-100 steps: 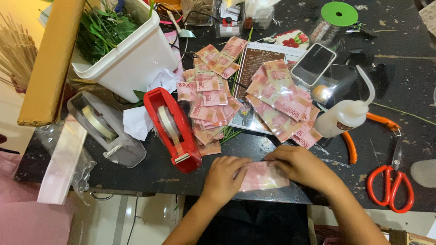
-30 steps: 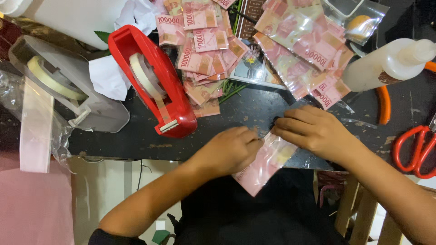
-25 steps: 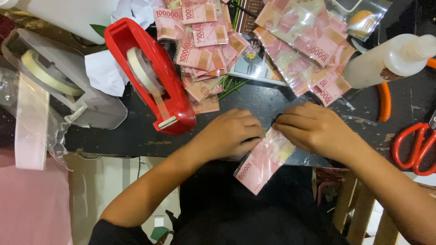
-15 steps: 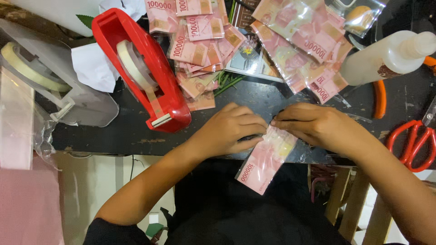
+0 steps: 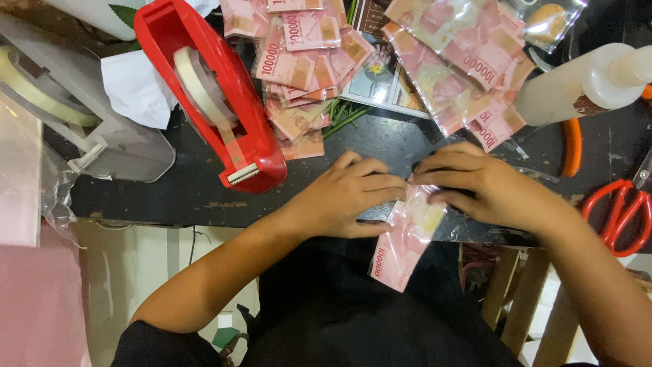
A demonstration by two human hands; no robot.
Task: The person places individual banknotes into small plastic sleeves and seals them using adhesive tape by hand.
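Pinching the light, floppy, slippery-sleeved pink banknote [image 5: 404, 241] by its top edge, left hand [image 5: 343, 200] and right hand [image 5: 485, 187] both stay closed on it.

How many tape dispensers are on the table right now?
2. The red plastic tape dispenser stands just beyond the left hand; the grey tape dispenser sits at the table's left edge, partly cut off. Others may be out of frame.

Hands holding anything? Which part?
Both: left hand and right hand pinch the top end of a pink banknote in clear wrap; its lower end hangs past the table edge.
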